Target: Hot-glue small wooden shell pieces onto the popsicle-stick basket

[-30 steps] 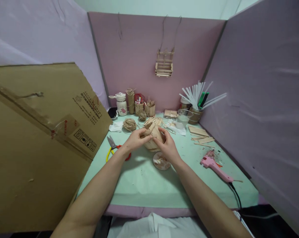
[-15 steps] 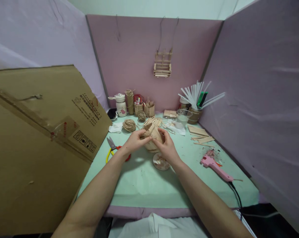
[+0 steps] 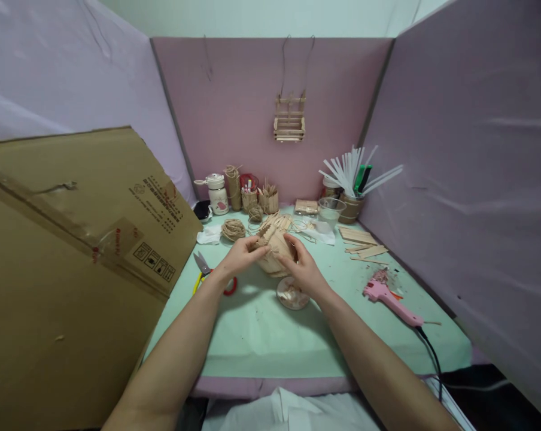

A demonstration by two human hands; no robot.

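Observation:
Between my two hands is a small container made of wooden craft sticks (image 3: 276,246), tilted, with twine along its rim. My left hand (image 3: 245,256) grips its left edge, thumb in front and fingers behind. On the right side, my right hand (image 3: 303,263) holds it with the thumb across the front and the fingers curled round the side. Just below the container sits a small round dish (image 3: 292,294) with pale bits in it. Scissors with red and yellow handles (image 3: 203,269) lie left of my left forearm, which partly covers them.
A pink hot glue gun (image 3: 394,302) lies at the right, its cord running off the table edge. Loose craft sticks (image 3: 362,239) lie behind it. A twine coil (image 3: 233,230), jars and a cup of glue sticks (image 3: 352,206) line the back. A large cardboard sheet (image 3: 73,269) stands at left.
The container has tilted slightly, showing more of its front face, and my right thumb has shifted a little on it. The whole view has moved slightly.

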